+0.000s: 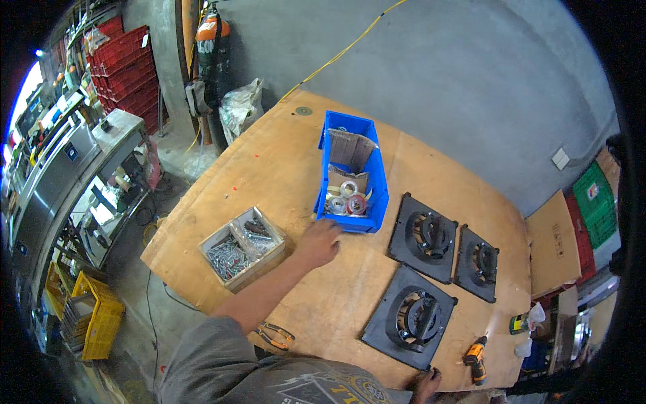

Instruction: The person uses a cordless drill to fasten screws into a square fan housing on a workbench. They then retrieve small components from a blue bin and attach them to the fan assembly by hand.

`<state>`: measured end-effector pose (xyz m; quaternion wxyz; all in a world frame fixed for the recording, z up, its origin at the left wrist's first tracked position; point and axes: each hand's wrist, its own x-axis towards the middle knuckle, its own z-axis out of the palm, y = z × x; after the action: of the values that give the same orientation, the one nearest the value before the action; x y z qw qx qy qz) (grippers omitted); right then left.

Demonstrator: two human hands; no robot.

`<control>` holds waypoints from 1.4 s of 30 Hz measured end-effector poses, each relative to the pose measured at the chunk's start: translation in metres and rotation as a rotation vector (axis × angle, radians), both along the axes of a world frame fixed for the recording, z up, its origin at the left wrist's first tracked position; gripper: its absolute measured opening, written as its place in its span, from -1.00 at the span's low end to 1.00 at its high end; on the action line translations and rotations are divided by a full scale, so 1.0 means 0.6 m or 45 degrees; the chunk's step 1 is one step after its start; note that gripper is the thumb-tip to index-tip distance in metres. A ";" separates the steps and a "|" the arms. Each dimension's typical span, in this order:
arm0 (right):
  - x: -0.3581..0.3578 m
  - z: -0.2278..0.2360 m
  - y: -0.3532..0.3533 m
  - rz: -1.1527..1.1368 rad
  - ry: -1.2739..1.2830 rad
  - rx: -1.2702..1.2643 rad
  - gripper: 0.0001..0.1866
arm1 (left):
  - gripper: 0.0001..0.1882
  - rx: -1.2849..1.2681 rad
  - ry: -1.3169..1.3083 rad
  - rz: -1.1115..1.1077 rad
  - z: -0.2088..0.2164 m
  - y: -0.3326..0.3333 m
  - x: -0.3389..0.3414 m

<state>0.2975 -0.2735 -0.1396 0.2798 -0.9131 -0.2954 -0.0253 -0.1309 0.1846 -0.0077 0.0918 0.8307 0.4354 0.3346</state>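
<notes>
My left hand (319,244) is stretched over the wooden table with its fingers curled. It is right at the near left corner of a blue plastic bin (381,195); whether it grips the bin or something small is hidden. Inside that bin lie rolls of tape (348,188) and pieces of cardboard (351,149). Low in the picture, my right hand (426,385) rests by the table's near edge, beside the corner of a black square plate with a round vented centre (409,316). Its fingers are mostly hidden. Two similar black plates (425,237) (478,264) lie farther off.
A divided box of screws (242,246) stands left of my forearm. Orange-handled pliers (276,335) and an orange-black cordless drill (476,361) lie near the front edge. A grey wall (437,74) rises behind the table (269,158). Cardboard (553,242) leans at the right.
</notes>
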 end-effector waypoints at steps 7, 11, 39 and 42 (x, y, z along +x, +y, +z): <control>0.005 0.008 0.017 0.019 -0.039 0.027 -0.54 | -0.40 -0.133 0.261 0.149 -0.055 0.116 0.140; -0.012 0.011 0.006 -0.008 -0.021 0.091 -0.57 | -0.36 -0.237 0.340 0.144 -0.047 0.095 0.147; -0.023 0.024 0.015 -0.039 -0.071 -0.075 -0.71 | -0.70 -0.682 0.304 -0.237 0.125 -0.181 -0.057; -0.022 0.028 0.023 -0.056 -0.084 -0.100 -0.71 | -0.69 -0.517 0.602 -0.253 0.040 -0.187 -0.045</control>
<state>0.2842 -0.2599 -0.1230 0.2331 -0.9284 -0.2852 -0.0498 -0.1578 0.0722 0.0163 0.1842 0.8886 0.4191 0.0281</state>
